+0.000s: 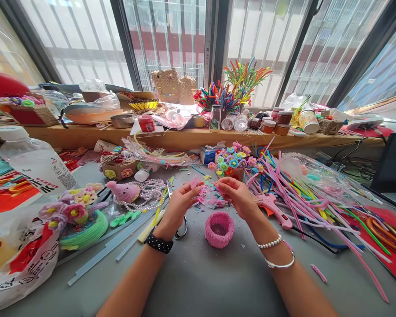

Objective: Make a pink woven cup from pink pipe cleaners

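My left hand [185, 197] is closed in a pinch, with a small fuzzy pink piece [194, 182] at its fingertips. Opposite it, my right hand [236, 194] has its thumb and fingers pressed together; whatever they may hold is too small to make out. Between and behind the hands lies a clear plastic bag [213, 199] with pink and coloured bits. A round pink fuzzy pot [219, 230] stands upright on the grey table just below the hands, its opening facing up. Scissors [181, 229] lie partly hidden under my left hand and wrist.
A pink glue gun [274, 210] lies right of my right hand, beside a heap of pink pipe cleaners [303, 207]. Translucent glue sticks [112, 246] and a green-based flower piece [86, 229] are at left. A flower-filled pot [235, 165] stands behind.
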Available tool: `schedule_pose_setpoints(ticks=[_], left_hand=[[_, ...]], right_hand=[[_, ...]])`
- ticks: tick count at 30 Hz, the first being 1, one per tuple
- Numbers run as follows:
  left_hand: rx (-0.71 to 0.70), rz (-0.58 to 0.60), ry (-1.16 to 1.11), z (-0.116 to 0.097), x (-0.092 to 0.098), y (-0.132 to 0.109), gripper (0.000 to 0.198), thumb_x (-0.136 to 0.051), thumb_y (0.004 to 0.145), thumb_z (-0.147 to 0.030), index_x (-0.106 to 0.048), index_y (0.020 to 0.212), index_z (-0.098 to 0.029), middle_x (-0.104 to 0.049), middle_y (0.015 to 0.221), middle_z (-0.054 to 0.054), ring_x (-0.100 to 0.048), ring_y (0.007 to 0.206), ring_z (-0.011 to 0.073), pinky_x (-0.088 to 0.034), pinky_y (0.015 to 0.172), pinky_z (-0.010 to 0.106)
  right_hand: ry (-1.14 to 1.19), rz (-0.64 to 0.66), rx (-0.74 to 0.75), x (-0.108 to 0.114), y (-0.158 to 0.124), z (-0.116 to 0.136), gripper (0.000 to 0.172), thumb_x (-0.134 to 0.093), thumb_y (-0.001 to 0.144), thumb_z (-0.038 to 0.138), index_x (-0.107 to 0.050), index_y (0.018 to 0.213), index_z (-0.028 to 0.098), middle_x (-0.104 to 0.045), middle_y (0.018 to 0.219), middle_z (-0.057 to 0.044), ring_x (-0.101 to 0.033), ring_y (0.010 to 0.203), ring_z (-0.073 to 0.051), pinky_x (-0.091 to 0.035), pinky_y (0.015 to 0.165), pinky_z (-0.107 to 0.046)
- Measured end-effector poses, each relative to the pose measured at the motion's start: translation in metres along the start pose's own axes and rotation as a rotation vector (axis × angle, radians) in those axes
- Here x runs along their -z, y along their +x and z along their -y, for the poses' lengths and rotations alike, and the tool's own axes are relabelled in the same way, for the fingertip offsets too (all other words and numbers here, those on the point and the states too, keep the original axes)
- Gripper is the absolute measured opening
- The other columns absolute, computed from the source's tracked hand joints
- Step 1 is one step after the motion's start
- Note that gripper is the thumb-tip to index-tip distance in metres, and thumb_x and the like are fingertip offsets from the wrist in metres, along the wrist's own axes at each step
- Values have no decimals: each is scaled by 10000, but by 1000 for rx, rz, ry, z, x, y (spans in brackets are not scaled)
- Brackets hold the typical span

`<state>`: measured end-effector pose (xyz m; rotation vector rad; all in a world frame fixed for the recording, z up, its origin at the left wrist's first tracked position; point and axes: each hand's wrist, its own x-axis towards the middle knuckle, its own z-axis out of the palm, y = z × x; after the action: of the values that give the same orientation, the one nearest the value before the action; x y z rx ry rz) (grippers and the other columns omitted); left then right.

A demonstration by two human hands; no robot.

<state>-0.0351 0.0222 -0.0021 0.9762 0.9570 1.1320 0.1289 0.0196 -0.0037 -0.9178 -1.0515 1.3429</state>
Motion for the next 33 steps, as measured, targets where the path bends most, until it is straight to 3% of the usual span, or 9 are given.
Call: schedule_pose_setpoints(ticks=[3, 7, 10, 13, 19, 22, 26, 30, 33], left_hand=[[10, 16, 0, -4, -2, -1, 275, -734, 577, -334, -705, 798, -172, -664, 930, 43, -565, 715, 86, -430, 630, 172], [8, 2, 19, -6, -4, -1, 280, -723, 588, -363, -711, 796, -176, -664, 890, 35, -549, 707, 77, -425, 624, 162], [-9, -24, 85, -4, -4, -1, 309, -701, 606, -394, -711, 830, -182, -670, 906, 37, -557, 761, 101, -431, 654, 175], [-56, -76, 204, -1, -2, -1, 362, -671, 628, -427, -703, 893, -182, -682, 913, 46, -571, 822, 148, -436, 683, 211], [-273, -120, 399, 4, 1, 2, 358, -631, 666, -427, -699, 885, -152, -685, 941, 69, -597, 868, 207, -449, 738, 264], [-294, -124, 397, 5, 2, 4, 418, -639, 657, -424, -658, 966, -143, -680, 928, 81, -617, 827, 205, -466, 713, 274], [-308, -153, 382, 4, 2, 3, 427, -661, 629, -426, -630, 934, -128, -667, 812, 66, -619, 728, 180, -475, 645, 260], [-318, -153, 384, 1, -2, -1, 356, -681, 608, -406, -629, 837, -138, -641, 725, 32, -580, 631, 141, -450, 567, 228], [-304, -95, 353, 0, -3, -3, 312, -698, 596, -352, -628, 824, -150, -619, 659, 8, -563, 579, 124, -429, 529, 213]], right_hand=[[-65, -16, 28, -1, 0, -2, 269, -752, 544, 323, -583, 653, 143, -492, 528, 61, -332, 457, -26, -221, 409, -163], [13, -130, 82, -2, 0, -1, 281, -690, 613, 358, -502, 698, 168, -597, 605, 35, -311, 414, -17, -219, 381, -155], [37, -197, 152, -2, 0, -1, 301, -663, 639, 359, -506, 829, 185, -651, 700, 3, -440, 442, -42, -293, 387, -156], [-38, -138, 183, -3, -1, -1, 292, -648, 659, 353, -550, 865, 171, -646, 722, -13, -543, 518, -84, -367, 414, -175], [-170, -28, 204, -7, -3, -6, 254, -613, 703, 413, -594, 785, 172, -497, 563, 52, -397, 390, -41, -264, 345, -168], [-234, -16, 219, -8, -4, -8, 356, -539, 743, 490, -563, 612, 160, -423, 451, 62, -307, 348, -37, -226, 347, -186], [-454, -74, 280, -10, -6, -7, 472, -501, 755, 526, -496, 457, 161, -391, 399, 47, -331, 391, -58, -269, 415, -206], [-635, -156, 318, -12, -10, -4, 293, -642, 657, 464, -600, 676, 175, -424, 462, 60, -380, 450, -82, -298, 463, -209], [-608, -92, 255, -13, -9, -5, 298, -653, 642, 453, -627, 772, 186, -434, 469, 60, -388, 441, -88, -308, 452, -214]])
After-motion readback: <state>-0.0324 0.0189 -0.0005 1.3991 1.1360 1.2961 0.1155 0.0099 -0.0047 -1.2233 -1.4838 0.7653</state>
